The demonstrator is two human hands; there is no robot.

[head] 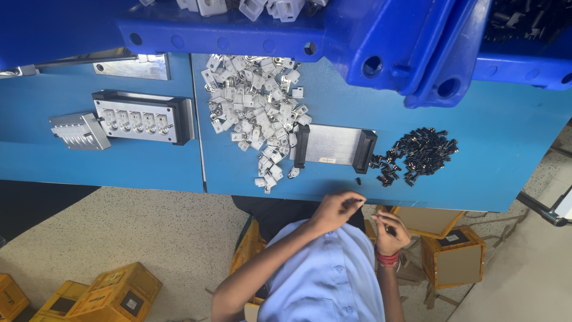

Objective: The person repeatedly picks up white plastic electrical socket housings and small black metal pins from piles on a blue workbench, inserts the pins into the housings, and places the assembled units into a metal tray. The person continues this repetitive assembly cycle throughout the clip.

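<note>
A small white part [360, 203] sits pinched at the fingertips of the left hand [335, 210], grip closed on it, held just off the near edge of the blue desk [506, 143]. The right hand [390, 231], with a red band at the wrist, has fingers curled together around a small dark piece [376, 216] (too small to identify further). The two hands are close but apart. On the desk above them lies one flat metal plate with two black end caps [335, 145]; a single black piece [358, 180] lies near its lower edge. To one side spreads one heap of white and metal parts [256, 101], to the other one heap of small black parts [420, 154], both too many to count. Further off stand one metal fixture with five sockets [143, 117] and one ribbed metal block [79, 131]. Two blue crates [381, 36] overhang the desk's far edge.
</note>
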